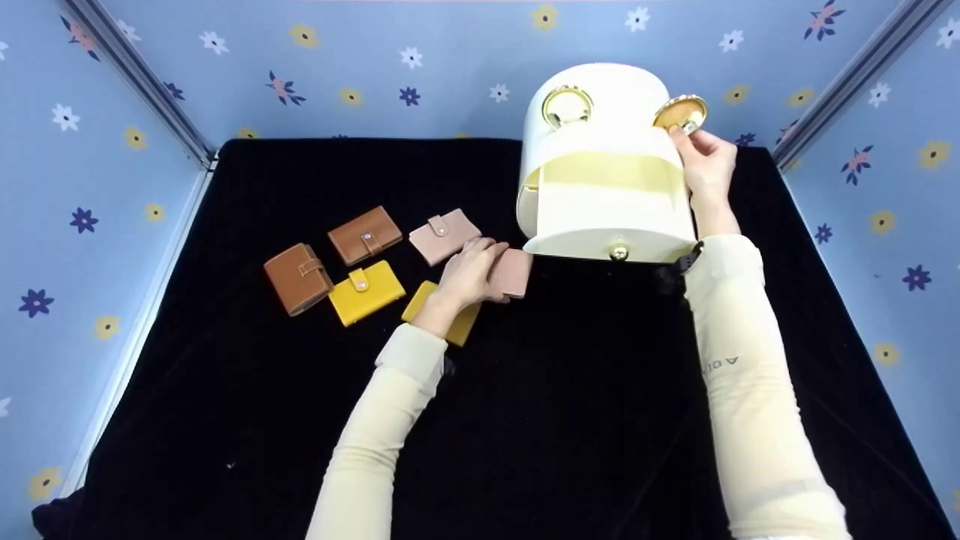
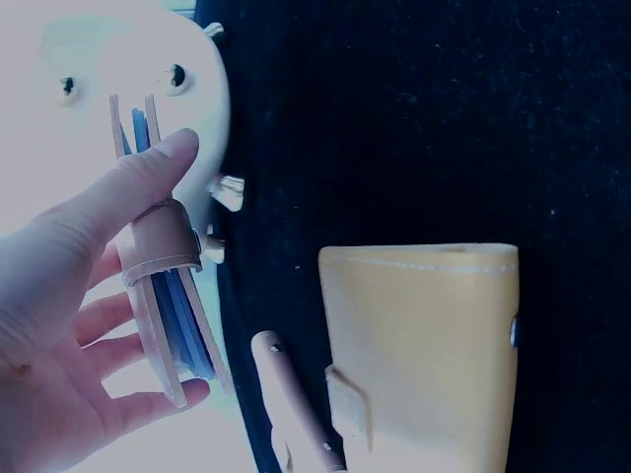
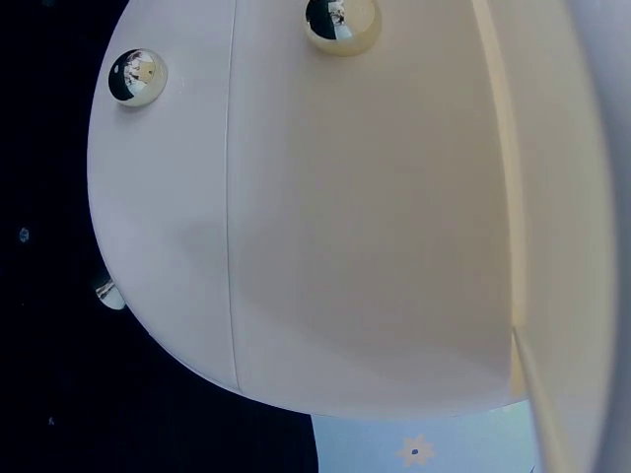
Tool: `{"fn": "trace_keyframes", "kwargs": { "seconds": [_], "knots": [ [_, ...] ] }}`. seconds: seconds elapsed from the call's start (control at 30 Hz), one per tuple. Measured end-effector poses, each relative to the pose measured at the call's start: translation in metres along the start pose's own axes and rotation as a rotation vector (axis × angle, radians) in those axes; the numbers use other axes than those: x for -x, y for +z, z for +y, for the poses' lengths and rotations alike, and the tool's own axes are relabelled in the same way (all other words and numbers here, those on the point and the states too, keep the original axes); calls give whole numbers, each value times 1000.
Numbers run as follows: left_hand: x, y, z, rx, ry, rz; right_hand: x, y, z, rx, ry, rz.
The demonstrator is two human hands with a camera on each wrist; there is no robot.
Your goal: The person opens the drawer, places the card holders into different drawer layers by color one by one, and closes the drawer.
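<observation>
My left hand (image 1: pixel 466 274) grips a pink card holder (image 1: pixel 512 273) just in front of the white box. In the left wrist view, the thumb of my left hand (image 2: pixel 89 256) lies along one side of the card holder (image 2: pixel 163 246), and its strap and bluish inner sleeves show. On the right, my right hand (image 1: pixel 707 161) pinches the gold-rimmed round ornament (image 1: pixel 681 114) on top of the white box (image 1: pixel 609 86). The box's front drawer (image 1: pixel 611 225) with a gold knob (image 1: pixel 619 253) stands pulled out. The right wrist view shows the box front (image 3: pixel 365 217), not the hand.
Left of the box lie another pink card holder (image 1: pixel 444 235), two brown ones (image 1: pixel 366 234) and two yellow ones (image 1: pixel 367 292), one partly behind my left wrist. Black cloth (image 1: pixel 570 420) covers the table. Flower-patterned panels (image 1: pixel 450 67) enclose the back and sides.
</observation>
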State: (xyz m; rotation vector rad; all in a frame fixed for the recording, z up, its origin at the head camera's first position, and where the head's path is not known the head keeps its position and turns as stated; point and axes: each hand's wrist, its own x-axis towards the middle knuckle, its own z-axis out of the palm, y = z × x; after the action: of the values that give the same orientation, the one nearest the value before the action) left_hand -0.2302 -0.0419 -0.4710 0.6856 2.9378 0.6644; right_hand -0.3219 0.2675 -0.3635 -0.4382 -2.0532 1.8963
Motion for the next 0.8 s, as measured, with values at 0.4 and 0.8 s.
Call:
{"fn": "trace_keyframes", "kwargs": {
  "seconds": [0.4, 0.8],
  "knots": [
    [23, -25, 6, 4, -15, 51, 0, 0, 0, 8, -5, 0],
    [46, -61, 22, -80, 40, 132, 0, 0, 1, 25, -11, 5]
  ]
}}
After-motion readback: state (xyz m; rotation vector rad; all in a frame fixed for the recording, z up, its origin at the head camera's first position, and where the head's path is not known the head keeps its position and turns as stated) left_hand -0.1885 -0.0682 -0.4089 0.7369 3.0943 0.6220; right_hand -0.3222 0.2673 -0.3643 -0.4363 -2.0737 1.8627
